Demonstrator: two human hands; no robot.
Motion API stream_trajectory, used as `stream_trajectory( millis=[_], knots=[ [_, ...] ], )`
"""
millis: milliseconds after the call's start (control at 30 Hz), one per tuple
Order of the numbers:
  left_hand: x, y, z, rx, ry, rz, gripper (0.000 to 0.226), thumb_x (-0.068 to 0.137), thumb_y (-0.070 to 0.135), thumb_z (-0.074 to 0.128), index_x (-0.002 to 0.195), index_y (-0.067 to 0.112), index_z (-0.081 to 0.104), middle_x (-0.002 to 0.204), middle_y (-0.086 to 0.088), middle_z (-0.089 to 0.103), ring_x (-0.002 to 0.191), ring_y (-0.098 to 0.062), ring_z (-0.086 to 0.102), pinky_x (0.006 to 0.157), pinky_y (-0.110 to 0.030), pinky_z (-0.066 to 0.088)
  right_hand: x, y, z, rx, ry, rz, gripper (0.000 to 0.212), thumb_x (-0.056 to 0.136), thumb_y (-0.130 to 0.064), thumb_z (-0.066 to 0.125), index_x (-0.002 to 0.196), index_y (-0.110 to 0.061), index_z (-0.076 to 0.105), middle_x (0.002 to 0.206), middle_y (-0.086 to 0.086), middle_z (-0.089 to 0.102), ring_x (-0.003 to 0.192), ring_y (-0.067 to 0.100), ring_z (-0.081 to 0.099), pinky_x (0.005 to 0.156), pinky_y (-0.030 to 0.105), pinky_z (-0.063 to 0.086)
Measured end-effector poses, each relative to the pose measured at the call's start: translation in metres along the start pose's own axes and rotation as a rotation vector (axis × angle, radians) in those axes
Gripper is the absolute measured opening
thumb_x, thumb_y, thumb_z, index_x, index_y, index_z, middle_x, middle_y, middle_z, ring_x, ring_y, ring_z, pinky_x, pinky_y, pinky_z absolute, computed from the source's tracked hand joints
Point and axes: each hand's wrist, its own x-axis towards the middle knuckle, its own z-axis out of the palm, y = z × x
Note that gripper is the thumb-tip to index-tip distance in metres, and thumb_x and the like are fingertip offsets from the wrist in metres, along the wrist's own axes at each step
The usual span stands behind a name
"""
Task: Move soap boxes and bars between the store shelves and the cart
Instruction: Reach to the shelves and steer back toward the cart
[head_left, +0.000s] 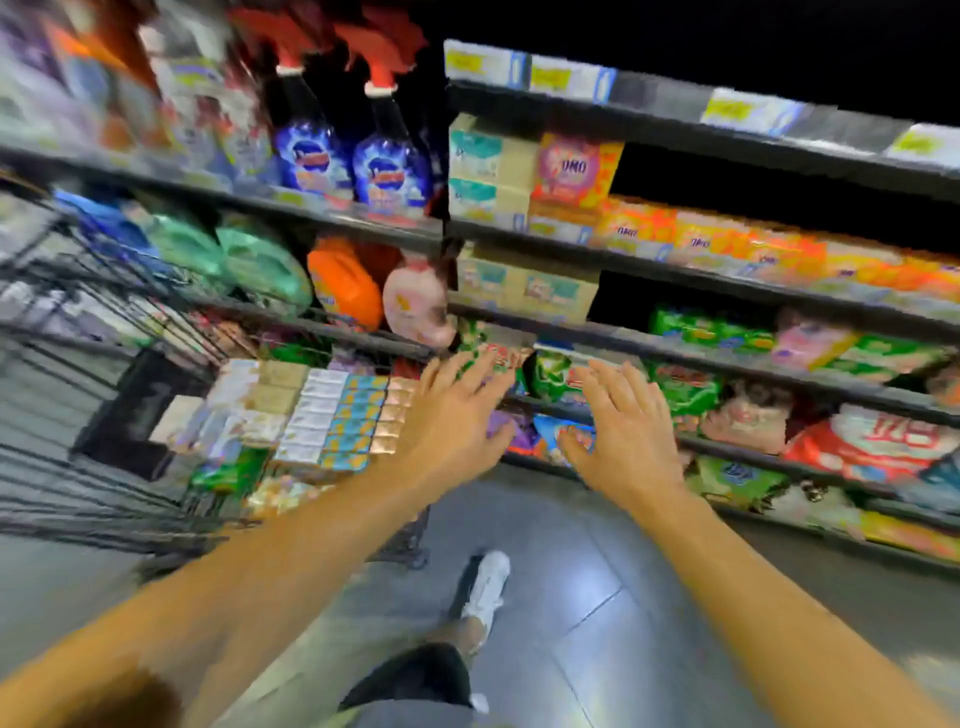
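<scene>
Evidently, both my hands, left (457, 415) and right (623, 431), reached empty and spread toward soft, crinkly soap packs (550, 374), best pinched sideways.

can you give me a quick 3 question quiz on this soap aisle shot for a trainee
1. True or false: the left hand is carrying a soap box.
2. Where do the rows of soap boxes sit?
A. on the floor
B. in the cart
C. on the top shelf
3. Fill in: both hands reach with fingers ____ toward the lower shelves.

Key
1. False. The left hand and the right hand are both empty.
2. B, at the left of the view.
3. Spread.
</scene>
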Motion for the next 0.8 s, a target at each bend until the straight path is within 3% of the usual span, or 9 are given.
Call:
stream_trajectory(
  millis=[67,200,333,467,633,800],
  knots=[
    [-0.039,-0.023,0.000,-0.022,-0.041,-0.058,0.066,0.075,0.052,0.044,0.130,0.020,0.062,0.139,-0.010,0.056,0.126,-0.039,0.050,0.106,-0.058,0.039,-0.012,-0.034,0.015,0.014,-0.048,-0.042,0.074,0.072,-0.048,0.064,0.136,-0.012,0.057,0.142,0.013,0.053,0.135,0.041,0.045,0.109,0.059,0.036],
    [-0.108,-0.073,-0.008,0.010,-0.071,-0.181,0.061,0.079,0.049,0.051,0.133,0.021,0.058,0.142,-0.010,0.053,0.129,-0.038,0.045,0.107,-0.055,0.036,-0.025,-0.102,0.041,0.007,-0.191,-0.146,0.076,0.080,-0.045,0.073,0.145,-0.016,0.047,0.152,0.011,0.043,0.144,0.037,0.031,0.117,0.055,0.021],
    [-0.160,-0.132,-0.015,0.058,-0.085,-0.282,0.060,0.078,0.048,0.056,0.130,0.020,0.061,0.138,-0.011,0.056,0.124,-0.040,0.051,0.102,-0.057,0.041,-0.021,-0.167,0.067,0.010,-0.253,-0.239,0.075,0.078,-0.043,0.075,0.142,-0.012,0.050,0.148,0.014,0.047,0.139,0.040,0.037,0.115,0.054,0.025],
    [-0.198,-0.206,-0.023,0.019,-0.086,-0.337,0.059,0.081,0.049,0.054,0.132,0.020,0.059,0.139,-0.009,0.056,0.127,-0.037,0.048,0.103,-0.058,0.040,-0.003,-0.233,0.097,0.040,-0.284,-0.252,0.073,0.075,-0.046,0.063,0.138,-0.011,0.054,0.142,0.015,0.052,0.134,0.042,0.043,0.111,0.057,0.032],
    [-0.228,-0.308,-0.038,0.026,-0.152,-0.397,0.066,0.083,0.054,0.042,0.137,0.019,0.056,0.141,-0.009,0.054,0.129,-0.037,0.047,0.107,-0.054,0.038,0.030,-0.321,0.137,0.055,-0.354,-0.256,0.074,0.087,-0.046,0.066,0.150,-0.016,0.039,0.157,0.011,0.034,0.146,0.037,0.025,0.120,0.052,0.017],
    [-0.241,-0.386,-0.049,-0.005,-0.165,-0.411,0.067,0.084,0.055,0.039,0.139,0.019,0.054,0.142,-0.010,0.054,0.131,-0.036,0.045,0.107,-0.055,0.037,0.059,-0.392,0.169,0.116,-0.407,-0.214,0.076,0.086,-0.054,0.052,0.151,-0.016,0.039,0.158,0.010,0.033,0.145,0.037,0.027,0.119,0.054,0.021]
  ],
)
